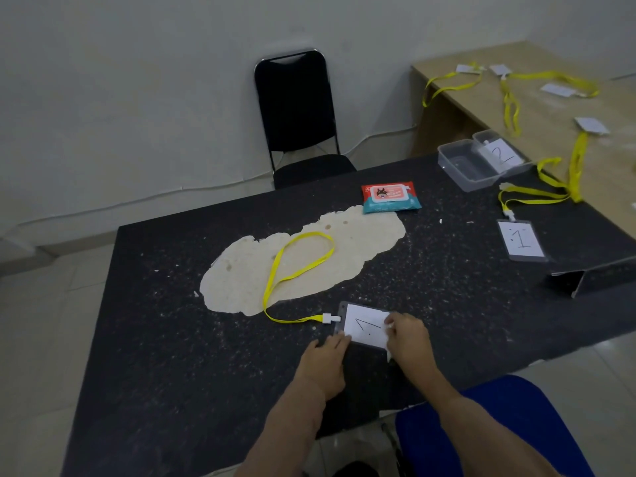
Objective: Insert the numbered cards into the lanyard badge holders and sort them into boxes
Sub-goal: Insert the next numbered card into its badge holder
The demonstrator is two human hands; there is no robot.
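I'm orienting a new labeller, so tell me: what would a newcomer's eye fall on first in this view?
The big pale worn patch in the middle of the dark table, with a bright yellow lanyard looped across it. Next, at the near edge, the left hand presses on the badge holder while the right hand pinches the numbered card marked 1. A red-and-teal wipes pack lies beyond the patch.

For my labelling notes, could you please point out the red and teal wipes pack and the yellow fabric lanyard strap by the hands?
Red and teal wipes pack (390, 197): head view, centre of its printed front.
Yellow fabric lanyard strap (311, 318): head view, the stretch just before its white clip.
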